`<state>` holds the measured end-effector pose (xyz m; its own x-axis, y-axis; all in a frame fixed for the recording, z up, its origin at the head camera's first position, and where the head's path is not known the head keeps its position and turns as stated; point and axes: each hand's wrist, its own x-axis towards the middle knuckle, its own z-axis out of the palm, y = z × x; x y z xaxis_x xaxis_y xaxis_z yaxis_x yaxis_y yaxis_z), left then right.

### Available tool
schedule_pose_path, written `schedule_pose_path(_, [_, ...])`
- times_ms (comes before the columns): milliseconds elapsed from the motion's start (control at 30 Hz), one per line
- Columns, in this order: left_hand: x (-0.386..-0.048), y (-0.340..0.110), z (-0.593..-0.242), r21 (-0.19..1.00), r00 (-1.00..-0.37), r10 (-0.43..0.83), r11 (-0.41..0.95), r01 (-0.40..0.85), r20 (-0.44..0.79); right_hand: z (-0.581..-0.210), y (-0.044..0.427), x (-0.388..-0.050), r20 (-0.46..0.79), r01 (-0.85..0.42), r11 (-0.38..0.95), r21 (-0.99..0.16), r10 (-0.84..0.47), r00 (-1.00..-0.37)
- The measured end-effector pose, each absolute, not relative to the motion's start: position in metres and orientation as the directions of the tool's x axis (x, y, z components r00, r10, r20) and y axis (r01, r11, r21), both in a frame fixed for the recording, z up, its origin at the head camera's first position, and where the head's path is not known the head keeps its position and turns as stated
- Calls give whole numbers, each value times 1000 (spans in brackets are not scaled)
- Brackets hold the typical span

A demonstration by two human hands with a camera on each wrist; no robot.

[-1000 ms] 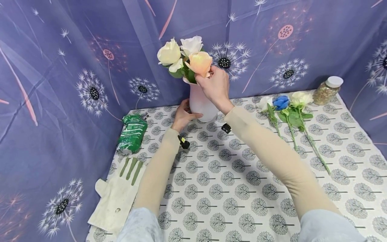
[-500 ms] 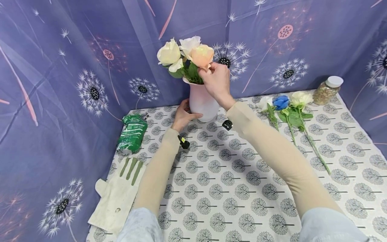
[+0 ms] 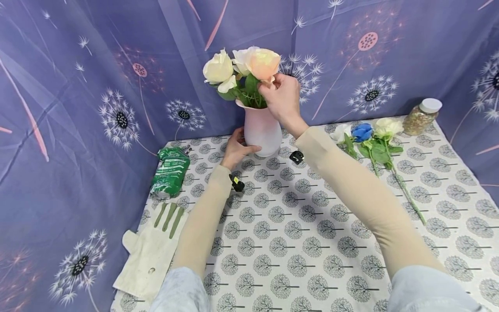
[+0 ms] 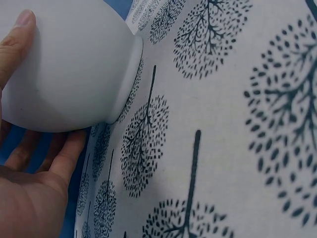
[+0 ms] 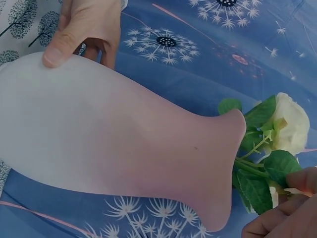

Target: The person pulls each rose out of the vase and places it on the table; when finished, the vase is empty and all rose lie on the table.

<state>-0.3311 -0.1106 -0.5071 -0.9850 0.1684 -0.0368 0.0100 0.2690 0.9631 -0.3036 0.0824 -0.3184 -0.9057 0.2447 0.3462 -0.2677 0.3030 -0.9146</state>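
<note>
A pink-and-white vase (image 3: 262, 132) stands upright at the back of the table, holding a cream rose (image 3: 218, 68), a white rose (image 3: 242, 60) and a peach rose (image 3: 265, 64). My left hand (image 3: 235, 150) grips the vase low on its left side; the left wrist view shows thumb and fingers around the white lower body (image 4: 74, 69). Just under the peach bloom, my right hand (image 3: 283, 99) pinches the flower. In the right wrist view, green leaves (image 5: 255, 183) spread from the flared mouth, and the fingers (image 5: 282, 218) are partly cut off by the frame edge.
To the right lie a white rose (image 3: 341, 132), a blue rose (image 3: 362, 132) and a cream rose (image 3: 389, 127), beside a white-lidded jar (image 3: 422, 117). A green packet (image 3: 170, 172) and a work glove (image 3: 150, 255) lie at left. A purple curtain (image 3: 156, 39) hangs behind the vase.
My right hand has shifted the peach rose up and to the right, so it now overlaps the white rose in the vase. The left hand and the vase have stayed in place.
</note>
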Motion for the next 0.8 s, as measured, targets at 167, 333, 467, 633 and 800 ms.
schedule_pose_path(167, [-331, -111, -508, 963, -985, 169, 267, 23, -24, -313, 85, -303, 372, -303, 277, -912, 242, -896])
schedule_pose_path(333, [-331, -110, -507, 963, -985, 171, 268, 31, -16, -307, 88, -302, 409, -345, 275, -897, 223, -885])
schedule_pose_path(467, [-331, -110, -506, 962, -985, 170, 272, 29, -19, -300, 89, -300, 416, -359, 261, -896, 209, -885])
schedule_pose_path(633, [-331, -110, -507, 963, -985, 170, 269, 23, -24, -292, 91, -299, 433, -383, 234, -893, 224, -873])
schedule_pose_path(800, [-330, -110, -506, 961, -985, 167, 275, 12, -36, -285, 94, -301, 457, -415, 207, -886, 242, -856])
